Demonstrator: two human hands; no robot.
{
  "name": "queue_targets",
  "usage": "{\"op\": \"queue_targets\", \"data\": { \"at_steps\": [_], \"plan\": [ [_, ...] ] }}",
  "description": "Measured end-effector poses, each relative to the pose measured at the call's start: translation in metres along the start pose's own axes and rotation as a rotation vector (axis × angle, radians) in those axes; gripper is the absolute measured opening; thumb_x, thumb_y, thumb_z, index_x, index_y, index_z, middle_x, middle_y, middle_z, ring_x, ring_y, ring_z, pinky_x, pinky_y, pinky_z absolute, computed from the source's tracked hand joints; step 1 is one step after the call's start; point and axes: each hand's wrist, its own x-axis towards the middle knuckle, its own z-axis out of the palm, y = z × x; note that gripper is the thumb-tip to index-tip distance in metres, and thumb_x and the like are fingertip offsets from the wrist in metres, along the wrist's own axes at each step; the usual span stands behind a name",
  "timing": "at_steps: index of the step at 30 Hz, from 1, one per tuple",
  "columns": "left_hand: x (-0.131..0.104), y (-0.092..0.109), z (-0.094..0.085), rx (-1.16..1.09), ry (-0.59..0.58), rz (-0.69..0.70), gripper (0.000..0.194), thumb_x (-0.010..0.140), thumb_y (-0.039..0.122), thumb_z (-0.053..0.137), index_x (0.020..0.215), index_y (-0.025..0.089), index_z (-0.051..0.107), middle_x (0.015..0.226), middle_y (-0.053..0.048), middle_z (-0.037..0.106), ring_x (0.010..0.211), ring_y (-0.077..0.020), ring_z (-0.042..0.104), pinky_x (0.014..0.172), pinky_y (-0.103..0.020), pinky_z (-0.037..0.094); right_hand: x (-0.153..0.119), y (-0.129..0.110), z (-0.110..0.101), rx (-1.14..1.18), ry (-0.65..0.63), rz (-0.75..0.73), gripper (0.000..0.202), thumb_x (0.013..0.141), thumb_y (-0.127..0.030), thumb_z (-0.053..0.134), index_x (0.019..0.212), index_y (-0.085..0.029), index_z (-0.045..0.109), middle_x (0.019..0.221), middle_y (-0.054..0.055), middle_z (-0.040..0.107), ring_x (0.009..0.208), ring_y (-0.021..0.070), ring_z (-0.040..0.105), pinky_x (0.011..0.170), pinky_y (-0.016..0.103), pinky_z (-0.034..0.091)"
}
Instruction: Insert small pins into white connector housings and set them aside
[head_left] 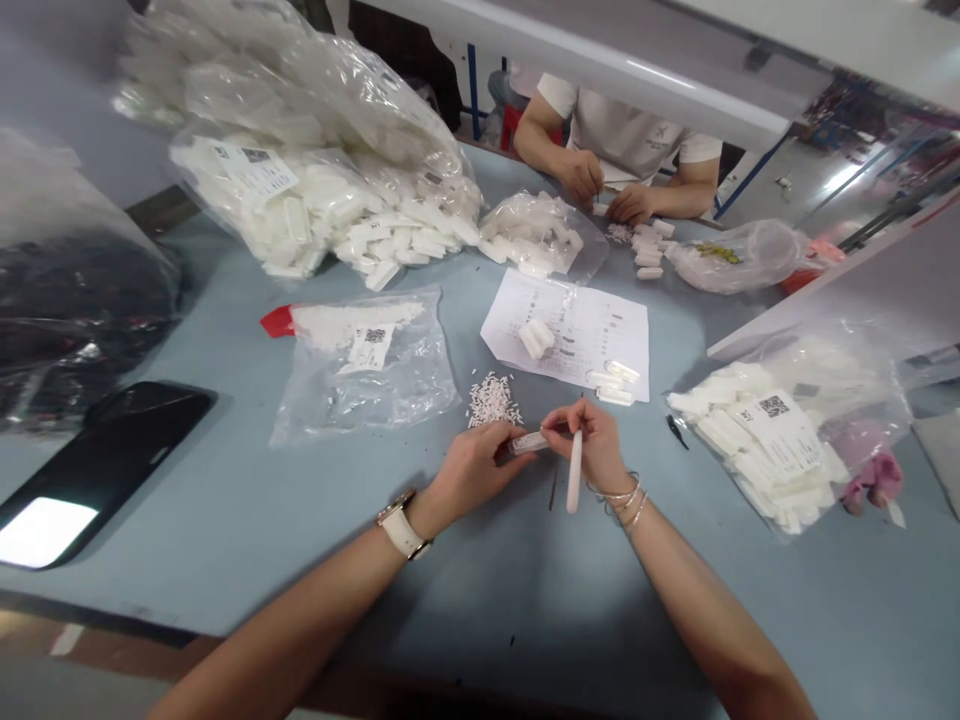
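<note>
My left hand [480,465] is closed around one end of a small, narrow white plastic casing [529,442], whose open face shows. At the casing's other end are the fingertips of my right hand [589,440], pinched together. A slim white handle-like piece [574,475] sticks out downward from that hand; its kind is not clear. Just beyond my left hand lies a pile of tiny white pieces [493,400]. A thin dark stick [553,487] rests on the table below the casing.
Bags of white plastic parts stand at the back left [322,200] and right [780,430]. A flat clear bag [367,370] and a printed sheet [570,330] with several parts lie ahead. A black phone-like device [112,460] is at left. Across the table, another person's hands [607,190] work.
</note>
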Motion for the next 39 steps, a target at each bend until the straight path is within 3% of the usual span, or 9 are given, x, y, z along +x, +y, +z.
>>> {"op": "queue_targets", "data": {
  "at_steps": [6, 11, 16, 29, 39],
  "plan": [
    [0.001, 0.002, -0.002, 0.002, 0.007, 0.007, 0.024, 0.085, 0.038, 0.053, 0.088, 0.017, 0.063, 0.061, 0.002, 0.057, 0.054, -0.0101, 0.049, 0.052, -0.022, 0.038, -0.008, 0.0, 0.004, -0.116, -0.089, -0.121, 0.031, 0.075, -0.032, 0.063, 0.065, -0.023, 0.035, 0.078, 0.004, 0.07, 0.068, 0.015, 0.064, 0.064, 0.03, 0.054],
    [0.0, 0.001, 0.0, 0.015, 0.005, 0.006, 0.021, 0.085, 0.035, 0.052, 0.086, 0.017, 0.063, 0.065, 0.0, 0.06, 0.058, -0.0112, 0.051, 0.055, -0.023, 0.039, -0.01, -0.006, 0.006, -0.239, -0.106, -0.238, 0.028, 0.074, -0.023, 0.06, 0.062, -0.023, 0.035, 0.078, 0.005, 0.07, 0.066, 0.0143, 0.064, 0.06, 0.027, 0.052],
    [0.0, 0.001, 0.0, 0.018, 0.004, 0.023, 0.02, 0.085, 0.034, 0.052, 0.084, 0.017, 0.062, 0.066, -0.001, 0.06, 0.058, -0.0117, 0.052, 0.055, -0.023, 0.039, -0.008, -0.008, 0.005, -0.345, -0.096, -0.341, 0.028, 0.074, -0.017, 0.059, 0.06, -0.023, 0.036, 0.072, 0.003, 0.069, 0.069, 0.0152, 0.063, 0.065, 0.029, 0.05],
    [-0.002, -0.002, 0.003, 0.091, 0.012, 0.093, 0.012, 0.083, 0.027, 0.056, 0.08, 0.017, 0.061, 0.067, -0.001, 0.063, 0.059, -0.0128, 0.056, 0.055, -0.023, 0.041, -0.01, -0.01, 0.003, -0.464, -0.158, -0.275, 0.025, 0.073, -0.015, 0.06, 0.06, -0.022, 0.039, 0.072, 0.002, 0.071, 0.067, 0.0151, 0.065, 0.065, 0.027, 0.049],
    [-0.001, -0.003, 0.003, 0.106, 0.002, -0.001, 0.01, 0.079, 0.022, 0.058, 0.084, 0.017, 0.064, 0.066, -0.002, 0.067, 0.058, -0.0142, 0.06, 0.057, -0.023, 0.043, -0.012, 0.0, 0.005, -0.708, -0.191, -0.612, 0.019, 0.075, -0.011, 0.05, 0.062, -0.023, 0.043, 0.068, 0.002, 0.066, 0.072, 0.0157, 0.063, 0.067, 0.028, 0.051]
  ]
}}
